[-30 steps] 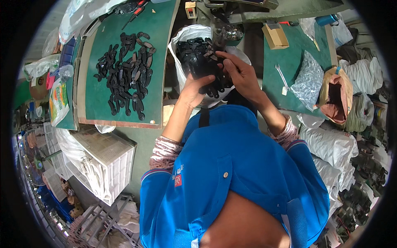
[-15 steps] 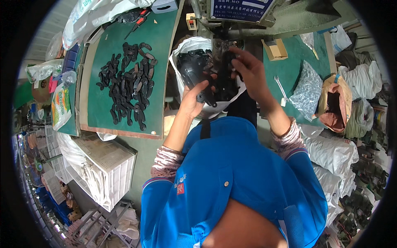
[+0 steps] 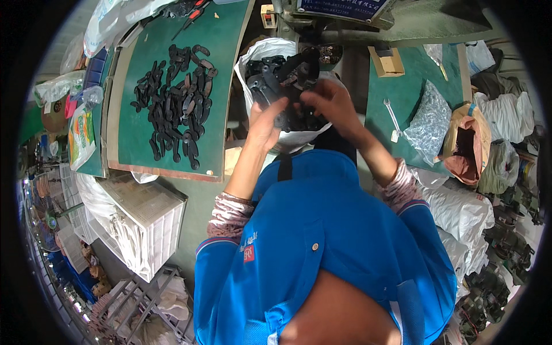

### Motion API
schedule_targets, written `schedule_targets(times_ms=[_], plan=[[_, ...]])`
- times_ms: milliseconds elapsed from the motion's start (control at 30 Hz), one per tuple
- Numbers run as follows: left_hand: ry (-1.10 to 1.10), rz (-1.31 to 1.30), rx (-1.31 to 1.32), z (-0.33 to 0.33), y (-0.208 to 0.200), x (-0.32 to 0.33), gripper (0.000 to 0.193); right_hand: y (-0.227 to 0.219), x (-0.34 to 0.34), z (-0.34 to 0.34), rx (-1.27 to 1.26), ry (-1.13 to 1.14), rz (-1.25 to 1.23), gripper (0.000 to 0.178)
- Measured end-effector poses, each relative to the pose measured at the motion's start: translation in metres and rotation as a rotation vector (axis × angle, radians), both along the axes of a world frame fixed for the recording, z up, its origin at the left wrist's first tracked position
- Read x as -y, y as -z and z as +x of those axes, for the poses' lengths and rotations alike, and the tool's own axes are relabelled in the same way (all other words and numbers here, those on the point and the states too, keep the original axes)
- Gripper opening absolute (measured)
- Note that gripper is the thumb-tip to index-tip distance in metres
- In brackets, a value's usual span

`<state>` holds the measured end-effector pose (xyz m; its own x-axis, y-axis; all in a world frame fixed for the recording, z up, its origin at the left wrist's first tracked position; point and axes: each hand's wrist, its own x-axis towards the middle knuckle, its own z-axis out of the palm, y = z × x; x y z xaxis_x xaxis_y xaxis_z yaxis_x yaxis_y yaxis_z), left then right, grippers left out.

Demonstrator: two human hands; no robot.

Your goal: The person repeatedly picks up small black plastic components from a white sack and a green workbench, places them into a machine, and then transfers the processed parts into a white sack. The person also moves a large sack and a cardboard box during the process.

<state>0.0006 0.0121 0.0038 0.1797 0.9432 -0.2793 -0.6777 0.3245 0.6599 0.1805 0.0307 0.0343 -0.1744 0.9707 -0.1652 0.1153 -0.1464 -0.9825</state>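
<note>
Cupping a clutch of black parts [image 3: 265, 91] from the near left side of the white bag [image 3: 292, 140], the left hand [image 3: 265, 123] has its thumb laid over them and the fingers mostly hidden underneath, a grasp that probably serves as a small tray. Those held parts sit right above the bag's mouth, perhaps so that anything slipping loose would land among the other black pieces inside.

From the bag's right side comes the right hand [image 3: 335, 106], its fingers bent and drawn together beside the held parts. Whether they pinch one of them I cannot tell, as the dark shapes run into each other (black on black hides a good deal).

Left of the bag, on a green table [image 3: 214, 138], lies a loose heap of similar pieces [image 3: 192, 109], spread fairly flat, which likely makes single ones easy to pick out. Beyond that heap, farther from the person than the bag's middle, rests a red-handled tool [image 3: 191, 19], out of the way of the parts.

Right of the bag, well apart from both hands, a wrench [image 3: 392, 118] lies beside a bubble-wrap bundle [image 3: 428, 122], with a small cardboard box [image 3: 388, 64] farther off.
</note>
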Motion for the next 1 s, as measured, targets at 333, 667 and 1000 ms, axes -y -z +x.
schedule_targets(times_ms=[333,667,1000], plan=[[0.112,0.047,-0.096,0.005,-0.003,0.003,0.023,0.027,0.009,-0.010,-0.100,0.099,0.162,0.021],[0.189,-0.013,-0.116,-0.011,0.007,0.015,0.033,0.018,0.024,0.000,0.123,0.086,0.120,0.029],[-0.021,0.141,-0.516,-0.024,0.021,0.013,0.037,-0.011,0.028,0.020,-0.024,-0.054,0.141,0.020]])
